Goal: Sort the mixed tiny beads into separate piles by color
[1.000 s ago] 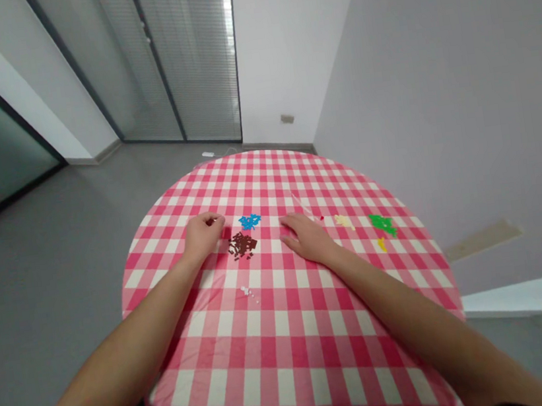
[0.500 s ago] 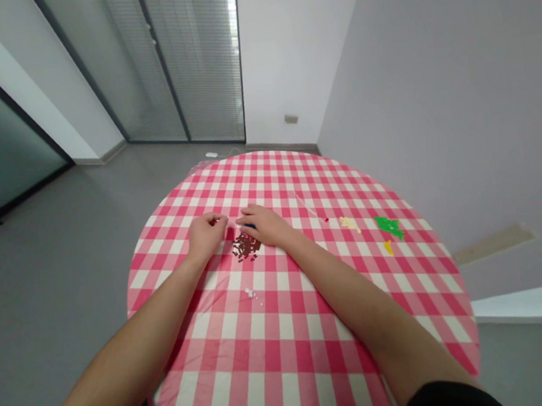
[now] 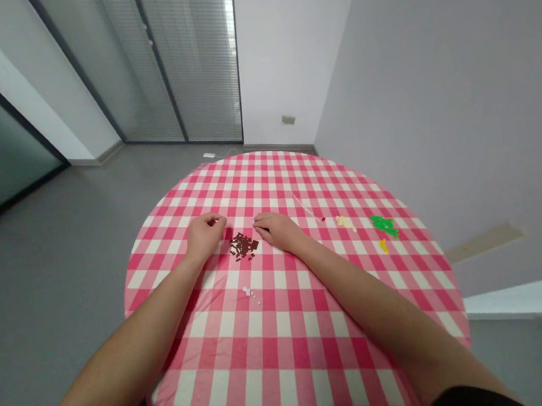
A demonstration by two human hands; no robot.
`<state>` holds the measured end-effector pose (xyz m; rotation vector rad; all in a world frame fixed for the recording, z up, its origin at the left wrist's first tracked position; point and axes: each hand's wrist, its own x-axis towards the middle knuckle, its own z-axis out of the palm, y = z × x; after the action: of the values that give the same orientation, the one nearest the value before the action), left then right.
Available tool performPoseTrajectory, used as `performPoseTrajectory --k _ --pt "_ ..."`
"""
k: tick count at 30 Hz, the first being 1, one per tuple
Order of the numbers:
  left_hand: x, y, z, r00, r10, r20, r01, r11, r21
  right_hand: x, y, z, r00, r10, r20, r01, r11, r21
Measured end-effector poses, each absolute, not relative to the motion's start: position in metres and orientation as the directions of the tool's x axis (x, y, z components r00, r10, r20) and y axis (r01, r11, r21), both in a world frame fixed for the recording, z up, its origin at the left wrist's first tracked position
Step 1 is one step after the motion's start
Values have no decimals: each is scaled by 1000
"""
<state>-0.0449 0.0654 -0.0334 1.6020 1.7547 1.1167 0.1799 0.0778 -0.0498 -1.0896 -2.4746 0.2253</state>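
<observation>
A loose pile of small dark brown pieces (image 3: 244,246) lies on the checked tablecloth between my two hands. My left hand (image 3: 205,233) rests at the pile's upper left, thumb and fingertips pinched together; anything between them is too small to make out. To the right of the pile, my right hand (image 3: 279,231) lies low over the cloth with its fingers curled in and closed. Whether a small piece sits in those fingers is hidden. Nearer to me are a few tiny white pieces (image 3: 247,292).
On the right of the round table (image 3: 283,374) lie green pieces (image 3: 384,226), yellow pieces (image 3: 383,246), cream pieces (image 3: 345,222) and a small red piece (image 3: 323,219). Glass partitions and a wall stand behind the table.
My right hand has moved right, away from the brown pile, uncovering its right side. My left hand stays pinched in nearly the same place. The view has shifted slightly.
</observation>
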Motion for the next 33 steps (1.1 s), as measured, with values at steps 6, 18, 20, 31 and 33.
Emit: performPoseTrajectory --k 6,18,20,31,33 --pt "-45 67 -37 -173 974 147 565 -24 825 213 52 -48 -563 757 332 697 651 -302" --pt "-43 64 -33 -151 980 130 618 -9 786 296 2 -43 -559 748 357 742 644 -188" --pt "-43 63 -32 -149 982 120 618 -2 786 301 -1 -43 -538 751 382 751 633 -186" --pt "-43 62 -31 -131 984 123 641 -10 767 302 9 -49 -511 784 352 747 608 -271" --pt "-43 62 -31 -132 984 120 641 -8 767 306 6 -50 -509 776 373 742 615 -267"
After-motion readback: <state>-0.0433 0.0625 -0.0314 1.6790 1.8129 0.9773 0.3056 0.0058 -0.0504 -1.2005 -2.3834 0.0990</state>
